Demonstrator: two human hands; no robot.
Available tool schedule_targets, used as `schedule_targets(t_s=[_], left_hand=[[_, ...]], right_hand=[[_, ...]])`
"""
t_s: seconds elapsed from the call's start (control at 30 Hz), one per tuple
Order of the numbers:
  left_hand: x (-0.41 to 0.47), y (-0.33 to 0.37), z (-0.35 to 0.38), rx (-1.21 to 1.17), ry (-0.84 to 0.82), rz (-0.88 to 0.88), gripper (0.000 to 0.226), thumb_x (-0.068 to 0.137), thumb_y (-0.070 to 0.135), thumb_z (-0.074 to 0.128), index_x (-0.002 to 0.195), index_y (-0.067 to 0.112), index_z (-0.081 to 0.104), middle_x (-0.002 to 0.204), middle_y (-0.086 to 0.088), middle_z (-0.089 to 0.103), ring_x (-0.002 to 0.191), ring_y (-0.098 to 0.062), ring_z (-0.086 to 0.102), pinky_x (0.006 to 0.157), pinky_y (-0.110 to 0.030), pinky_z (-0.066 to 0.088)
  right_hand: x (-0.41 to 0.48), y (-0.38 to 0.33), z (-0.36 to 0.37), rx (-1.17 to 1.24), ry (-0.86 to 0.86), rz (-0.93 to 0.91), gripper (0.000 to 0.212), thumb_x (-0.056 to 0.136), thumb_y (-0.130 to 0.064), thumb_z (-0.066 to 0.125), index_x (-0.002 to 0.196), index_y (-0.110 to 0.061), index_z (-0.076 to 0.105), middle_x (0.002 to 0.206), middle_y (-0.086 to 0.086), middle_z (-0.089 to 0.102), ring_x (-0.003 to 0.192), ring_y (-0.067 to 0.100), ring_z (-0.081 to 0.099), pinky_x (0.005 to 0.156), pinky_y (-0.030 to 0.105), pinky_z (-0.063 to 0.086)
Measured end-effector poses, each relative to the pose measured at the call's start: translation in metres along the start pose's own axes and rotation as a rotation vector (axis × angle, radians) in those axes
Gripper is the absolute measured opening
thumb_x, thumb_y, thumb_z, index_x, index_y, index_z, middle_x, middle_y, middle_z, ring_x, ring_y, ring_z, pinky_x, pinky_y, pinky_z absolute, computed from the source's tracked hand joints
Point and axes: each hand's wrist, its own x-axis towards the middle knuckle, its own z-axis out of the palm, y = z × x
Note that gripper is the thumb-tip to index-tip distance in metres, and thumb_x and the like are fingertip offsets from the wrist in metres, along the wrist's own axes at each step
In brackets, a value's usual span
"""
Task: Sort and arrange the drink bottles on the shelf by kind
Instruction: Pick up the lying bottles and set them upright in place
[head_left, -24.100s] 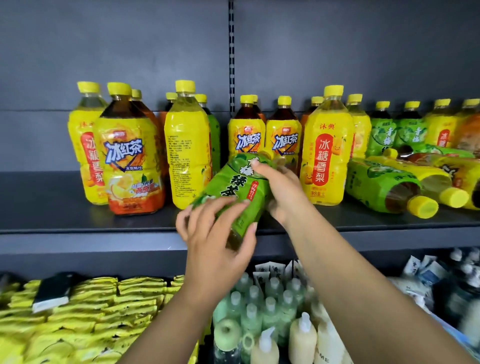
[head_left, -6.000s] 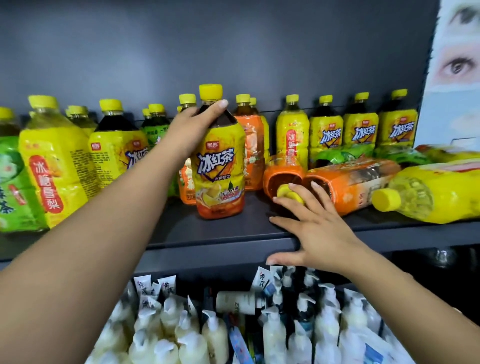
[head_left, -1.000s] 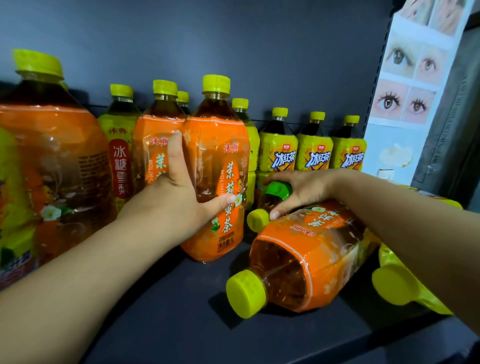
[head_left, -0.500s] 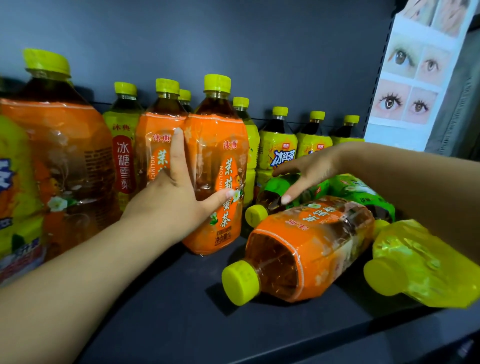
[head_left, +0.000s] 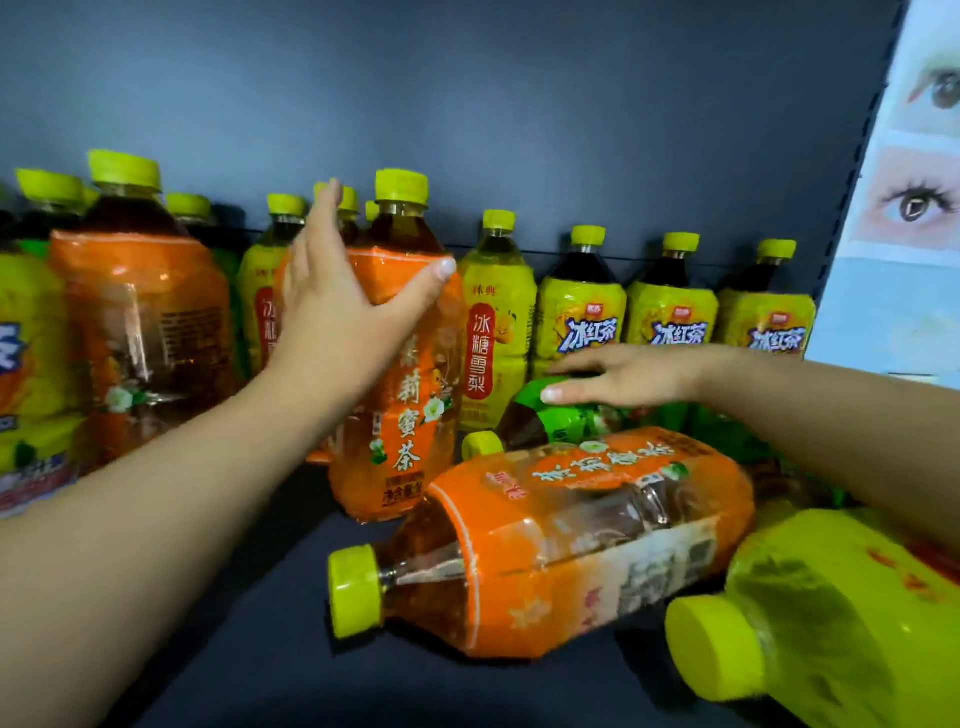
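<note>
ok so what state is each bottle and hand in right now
left hand, open, fingers straight against the upright orange bottle
right hand, open, resting on the green bottle
upright orange bottle, standing, capped
green bottle, lying on its side
front orange bottle, lying down, capped
front yellow bottle, lying down, capped

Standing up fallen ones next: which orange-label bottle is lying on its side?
The front orange bottle, right of centre, its cap pointing left. The other orange bottles stand upright.
</note>
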Motion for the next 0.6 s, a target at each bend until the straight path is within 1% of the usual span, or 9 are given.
schedule_targets(t_s=[0.07, 0.17, 0.2, 0.27, 0.37, 0.43, 0.47, 0.53, 0.6], left_hand=[[0.002, 0.004, 0.01, -0.014, 0.012, 0.007, 0.09, 0.073, 0.053, 0.064, 0.143, 0.019, 0.02, 0.148, -0.006, 0.03, 0.135, -0.021, 0.028, 0.109, -0.032, 0.023], [0.0, -0.005, 0.014, -0.02, 0.025, 0.072, 0.079, 0.072, 0.052, 0.057, 0.139, 0.02, 0.031, 0.143, -0.005, 0.039, 0.13, -0.02, 0.036, 0.107, -0.033, 0.03], [0.0, -0.008, 0.014, -0.017, 0.02, 0.085, 0.078, 0.071, 0.052, 0.055, 0.138, 0.02, 0.033, 0.142, -0.005, 0.039, 0.129, -0.02, 0.037, 0.106, -0.034, 0.031], [0.0, -0.012, 0.013, -0.031, 0.011, 0.097, 0.076, 0.071, 0.051, 0.054, 0.138, 0.021, 0.034, 0.141, -0.004, 0.04, 0.129, -0.019, 0.038, 0.105, -0.034, 0.033], [0.0, -0.013, 0.013, -0.06, 0.017, 0.114, 0.075, 0.072, 0.05, 0.055, 0.138, 0.021, 0.033, 0.141, -0.003, 0.039, 0.128, -0.019, 0.038, 0.106, -0.037, 0.034], [-0.001, -0.014, 0.013, -0.069, 0.022, 0.118, 0.075, 0.072, 0.049, 0.055, 0.138, 0.021, 0.033, 0.141, -0.001, 0.038, 0.128, -0.017, 0.037, 0.105, -0.036, 0.034], [-0.001, -0.015, 0.013, -0.071, 0.022, 0.12, 0.075, 0.073, 0.049, 0.055, 0.139, 0.021, 0.032, 0.139, 0.002, 0.038, 0.127, -0.015, 0.036, 0.104, -0.035, 0.034], [-0.003, -0.016, 0.012, -0.08, 0.011, 0.122, 0.075, 0.073, 0.049, 0.054, 0.14, 0.023, 0.031, 0.131, 0.012, 0.034, 0.124, -0.008, 0.033, 0.103, -0.032, 0.033], [-0.005, -0.016, 0.011, -0.094, 0.005, 0.117, 0.074, 0.074, 0.05, 0.053, 0.14, 0.025, 0.03, 0.125, 0.017, 0.028, 0.121, -0.004, 0.029, 0.104, -0.033, 0.032]], right_hand=[[0.002, 0.0, 0.003, 0.009, 0.011, -0.009, 0.075, 0.08, -0.065, 0.036, 0.145, -0.028, 0.025, 0.155, -0.004, 0.019, 0.141, 0.018, 0.019, 0.113, 0.035, 0.015], [0.004, 0.0, 0.005, -0.095, 0.009, -0.031, 0.085, 0.074, -0.069, 0.038, 0.146, -0.029, 0.018, 0.156, -0.004, 0.015, 0.142, 0.018, 0.016, 0.113, 0.033, 0.015], [0.005, 0.001, 0.005, -0.125, 0.012, -0.033, 0.085, 0.074, -0.069, 0.04, 0.146, -0.03, 0.017, 0.156, -0.004, 0.016, 0.142, 0.019, 0.016, 0.113, 0.033, 0.015], [0.007, 0.002, 0.005, -0.111, 0.027, -0.046, 0.083, 0.076, -0.064, 0.046, 0.146, -0.027, 0.021, 0.154, -0.002, 0.022, 0.14, 0.019, 0.021, 0.111, 0.03, 0.019], [0.01, 0.002, 0.007, -0.016, 0.092, -0.077, 0.084, 0.071, -0.064, 0.05, 0.142, -0.022, 0.034, 0.147, 0.0, 0.037, 0.132, 0.017, 0.036, 0.106, 0.026, 0.028], [0.012, 0.002, 0.011, 0.003, 0.125, -0.089, 0.086, 0.067, -0.067, 0.047, 0.139, -0.021, 0.038, 0.144, -0.001, 0.041, 0.13, 0.016, 0.039, 0.104, 0.025, 0.031], [0.013, 0.002, 0.012, -0.006, 0.14, -0.09, 0.092, 0.062, -0.07, 0.043, 0.139, -0.02, 0.039, 0.144, 0.0, 0.042, 0.13, 0.016, 0.04, 0.105, 0.026, 0.031], [0.013, 0.005, 0.012, -0.016, 0.165, -0.097, 0.101, 0.052, -0.073, 0.039, 0.138, -0.02, 0.041, 0.142, 0.001, 0.044, 0.128, 0.017, 0.042, 0.105, 0.028, 0.033], [0.014, 0.005, 0.013, -0.007, 0.189, -0.102, 0.103, 0.05, -0.073, 0.039, 0.137, -0.018, 0.042, 0.14, 0.002, 0.046, 0.126, 0.017, 0.044, 0.105, 0.028, 0.034]])
